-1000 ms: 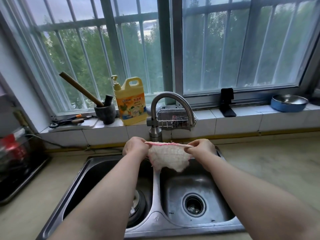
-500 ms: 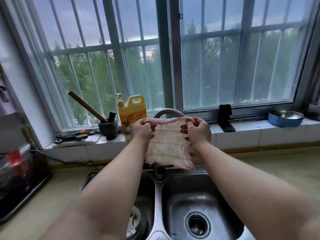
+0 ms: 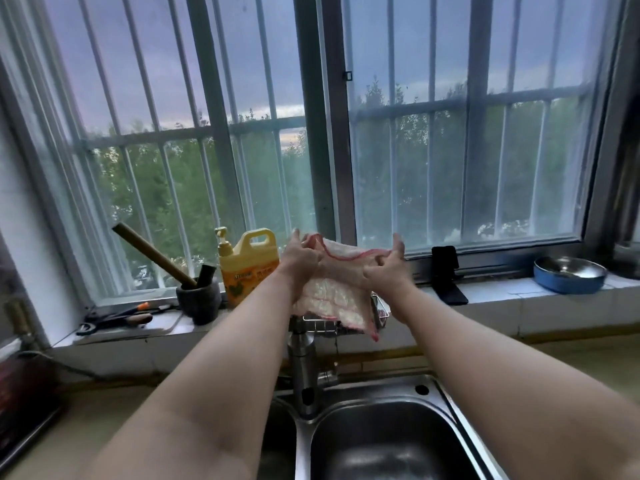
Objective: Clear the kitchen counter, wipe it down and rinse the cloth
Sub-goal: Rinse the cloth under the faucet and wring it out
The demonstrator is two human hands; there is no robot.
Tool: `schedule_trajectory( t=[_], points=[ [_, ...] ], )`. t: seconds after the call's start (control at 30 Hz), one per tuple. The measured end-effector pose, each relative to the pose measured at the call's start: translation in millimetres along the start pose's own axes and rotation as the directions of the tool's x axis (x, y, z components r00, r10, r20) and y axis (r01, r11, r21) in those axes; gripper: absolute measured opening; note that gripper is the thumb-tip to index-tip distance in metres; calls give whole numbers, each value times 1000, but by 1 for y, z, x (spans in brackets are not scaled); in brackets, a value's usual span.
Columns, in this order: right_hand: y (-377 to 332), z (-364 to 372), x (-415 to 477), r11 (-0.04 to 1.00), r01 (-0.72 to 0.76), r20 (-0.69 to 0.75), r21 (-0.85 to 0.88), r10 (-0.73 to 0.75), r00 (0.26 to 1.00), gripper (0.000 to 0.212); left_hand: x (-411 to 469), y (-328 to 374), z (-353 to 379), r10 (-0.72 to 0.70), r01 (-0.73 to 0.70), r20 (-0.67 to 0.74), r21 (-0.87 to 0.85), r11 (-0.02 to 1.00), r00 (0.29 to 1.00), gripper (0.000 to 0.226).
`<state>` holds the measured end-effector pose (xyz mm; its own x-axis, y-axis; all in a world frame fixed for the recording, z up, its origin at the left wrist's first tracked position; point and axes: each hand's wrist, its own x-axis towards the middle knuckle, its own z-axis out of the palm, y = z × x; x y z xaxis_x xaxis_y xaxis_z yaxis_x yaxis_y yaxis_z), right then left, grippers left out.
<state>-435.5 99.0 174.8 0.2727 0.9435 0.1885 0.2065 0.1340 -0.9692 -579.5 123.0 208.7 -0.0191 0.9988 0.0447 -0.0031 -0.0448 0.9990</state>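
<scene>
A white cloth with a pink edge is stretched between my two hands, high above the steel sink and over the faucet. My left hand pinches its top left corner. My right hand pinches the top right corner with thumb and forefinger, the other fingers raised. The cloth's lower part hangs down over a wire rack on the sill behind the faucet.
On the tiled sill stand a yellow detergent bottle, a dark mortar with a wooden pestle, scissors, a black phone stand and a blue-rimmed steel bowl. The barred window is just behind. The beige counter runs on both sides.
Both hands have lifted the cloth from just above the sink up to the sill's level and spread it wider. My view has tilted upward.
</scene>
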Motion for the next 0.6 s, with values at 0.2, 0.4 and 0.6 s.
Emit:
schedule_trajectory(
  t=[0.2, 0.4, 0.6],
  points=[
    [17, -8, 1, 952, -83, 187, -294, 142, 972, 35, 14, -21, 18, 48, 30, -119, 580, 814, 992, 69],
    [29, -2, 0, 953, -77, 134, -294, 121, 984, 34, 9, -19, 12, -29, 150, -169, 766, 625, 985, 63],
    [37, -2, -2, 966, -99, 9, -241, 104, 994, 43, 2, -26, 0, 67, 162, -338, 604, 781, 939, 51]
  ],
)
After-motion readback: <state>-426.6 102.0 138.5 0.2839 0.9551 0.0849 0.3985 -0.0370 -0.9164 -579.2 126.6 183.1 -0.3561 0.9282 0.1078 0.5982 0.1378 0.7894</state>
